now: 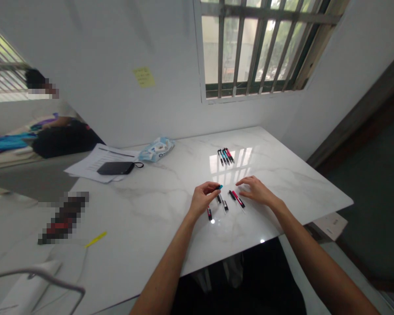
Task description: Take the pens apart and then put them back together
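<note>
My left hand (203, 200) pinches a small teal and black pen part (220, 187) between thumb and fingers. Below it on the tabletop lie a black and silver pen piece (223, 204) and a red and black pen piece (209, 213), partly covered by that hand. My right hand (255, 190) hovers with fingers apart and holds nothing. Just left of its fingertips are a red and black pen barrel (238, 199) and a short black piece (232, 195), with a thin refill alongside. Farther back, several click pens (226, 156) in black, teal and red lie side by side.
The white marbled table (170, 205) ends at a front edge by my lap. Toward the left are papers (85, 164) under a black power bank (115, 168), a blue-white soft pack (156, 149) and a yellow strip (96, 239). A barred window (249, 48) is set in the wall.
</note>
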Motion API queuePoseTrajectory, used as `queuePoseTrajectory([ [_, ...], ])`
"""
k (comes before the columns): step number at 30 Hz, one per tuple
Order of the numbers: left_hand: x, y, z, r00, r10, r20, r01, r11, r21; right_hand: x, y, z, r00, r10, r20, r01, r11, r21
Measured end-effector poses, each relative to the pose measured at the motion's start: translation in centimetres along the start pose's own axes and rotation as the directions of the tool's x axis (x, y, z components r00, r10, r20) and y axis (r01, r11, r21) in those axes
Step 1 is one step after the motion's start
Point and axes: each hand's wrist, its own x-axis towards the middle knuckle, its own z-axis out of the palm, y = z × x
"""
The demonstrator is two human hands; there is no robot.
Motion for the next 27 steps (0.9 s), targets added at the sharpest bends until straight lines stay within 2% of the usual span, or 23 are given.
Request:
queuePoseTrajectory([
  [3, 0.0, -0.1, 0.0, 1.000, 0.005, -0.001, -0.005, 1.000, 0.000, -0.3, -0.2, -0.6, 0.998, -0.036, 0.050, 0.035, 0.999, 0.015],
  [8, 0.0, 0.0, 0.0, 1.000, 0.006, -0.006, -0.006, 1.000, 0.012, -0.9, 0.4, -1.2, 1.000, -0.014, 0.017, 0.014, 1.000, -0.026],
  [12, 0.1, -0.1, -0.1, 1.000, 0.006, -0.008, -0.006, 1.000, -0.007, -2.6, 1.2, -1.7, 0.991, 0.133, -0.028, -0.134, 0.990, -0.035],
  [16, 0.2, -0.2, -0.1, 0.999, -0.014, -0.035, 0.014, 1.000, -0.018, -4.2, 1.8, -2.0, 0.957, 0.290, -0.008, -0.290, 0.952, -0.101],
  [20, 0.2, -0.1, 0.1, 0.998, -0.033, -0.059, 0.032, 0.999, -0.026, -4.0, 2.2, -1.9, 0.920, 0.381, -0.094, -0.392, 0.899, -0.195],
  [24, 0.3, -0.2, 0.1, 0.997, -0.054, -0.051, 0.052, 0.998, -0.036, -2.9, 2.4, -1.9, 0.920, 0.349, -0.181, -0.387, 0.884, -0.262],
  [27, 0.4, -0.4, 0.0, 0.997, -0.052, -0.059, 0.049, 0.998, -0.046, -1.9, 1.9, -1.5, 0.913, 0.326, -0.244, -0.366, 0.920, -0.139],
])
